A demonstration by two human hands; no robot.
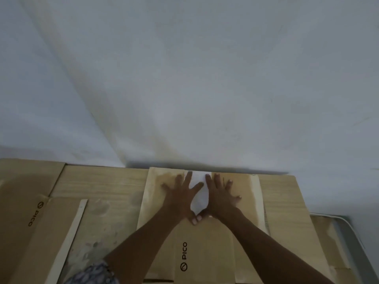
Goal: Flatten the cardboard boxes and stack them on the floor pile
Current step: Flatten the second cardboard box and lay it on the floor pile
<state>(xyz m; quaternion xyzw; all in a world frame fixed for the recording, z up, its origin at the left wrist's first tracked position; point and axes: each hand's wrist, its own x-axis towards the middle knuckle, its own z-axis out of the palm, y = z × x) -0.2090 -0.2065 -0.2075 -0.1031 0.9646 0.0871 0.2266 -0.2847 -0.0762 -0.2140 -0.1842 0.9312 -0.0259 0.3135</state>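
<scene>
A flattened brown cardboard box [207,242] printed "PICO" lies on top of the pile, in the lower middle of the head view. A white label [198,198] shows on it between my hands. My left hand [180,193] and my right hand [220,193] lie flat on the box side by side, fingers spread, thumbs touching near the label's lower end. Neither hand holds anything. Both forearms reach in from the bottom edge.
More flattened cardboard [98,201] spreads under and left of the box, including another "PICO" sheet [30,222] at the far left and a pale strip [67,238]. A white wall [184,78] rises right behind the pile. A grey edge [348,232] shows at the right.
</scene>
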